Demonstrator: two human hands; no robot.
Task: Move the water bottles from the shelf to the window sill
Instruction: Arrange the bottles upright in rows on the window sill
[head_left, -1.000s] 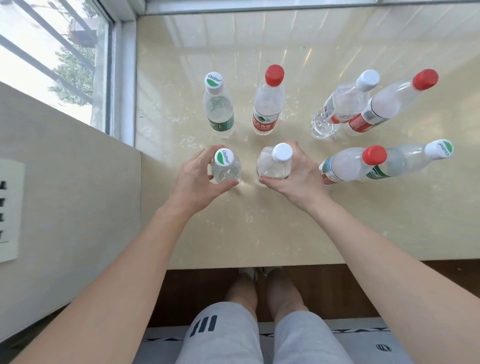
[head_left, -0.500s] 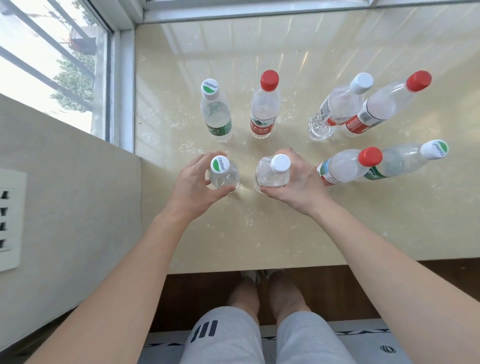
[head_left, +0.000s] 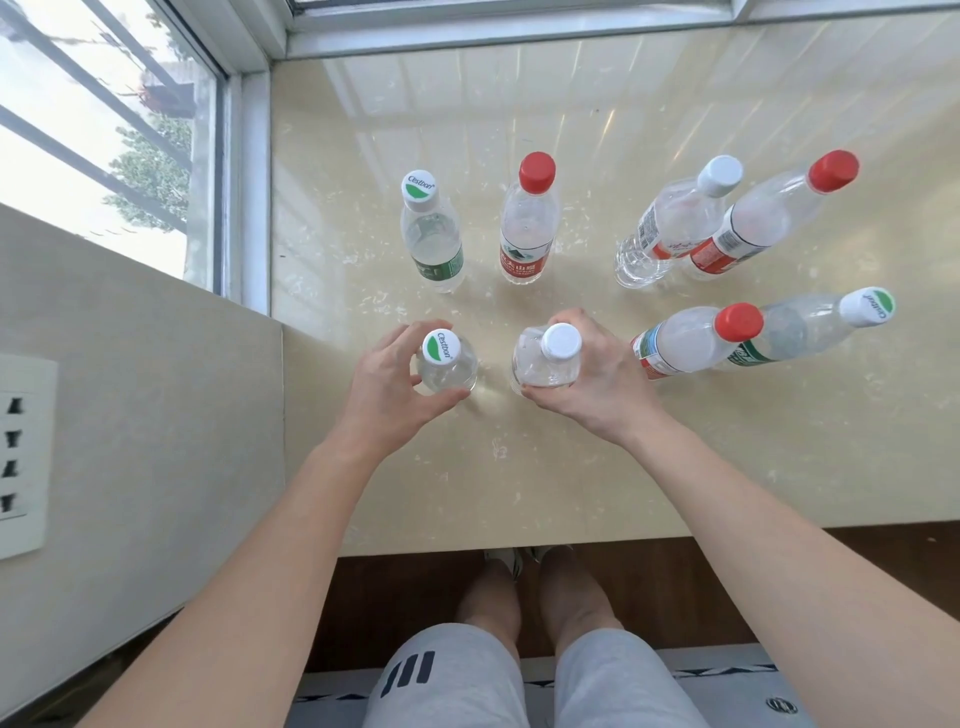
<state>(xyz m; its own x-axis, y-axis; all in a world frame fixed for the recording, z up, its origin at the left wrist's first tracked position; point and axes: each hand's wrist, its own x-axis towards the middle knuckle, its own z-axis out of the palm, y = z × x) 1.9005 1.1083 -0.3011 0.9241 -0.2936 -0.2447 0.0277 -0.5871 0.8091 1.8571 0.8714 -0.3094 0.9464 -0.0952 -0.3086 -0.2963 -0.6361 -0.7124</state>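
Several clear water bottles stand upright on the beige window sill (head_left: 571, 467). My left hand (head_left: 384, 384) wraps a bottle with a green-and-white cap (head_left: 445, 361) at the sill's near left. My right hand (head_left: 597, 379) grips a white-capped bottle (head_left: 550, 358) just to its right. Both bottles rest on the sill. Behind them stand a green-label bottle (head_left: 434, 239) and a red-capped bottle (head_left: 527, 223). Further right are a white-capped bottle (head_left: 670, 223), two red-capped bottles (head_left: 763, 218) (head_left: 691, 338) and another green-and-white-capped bottle (head_left: 815, 325).
Window glass and frame (head_left: 244, 156) border the sill at the left and far side. A beige wall (head_left: 130, 389) with a socket plate (head_left: 21, 452) stands on the left. My legs and dark floor (head_left: 675, 587) lie below the sill's near edge.
The view has shifted slightly, so the bottles and hands sit a little lower in frame. Both hands stay around the same two bottles on the sill.
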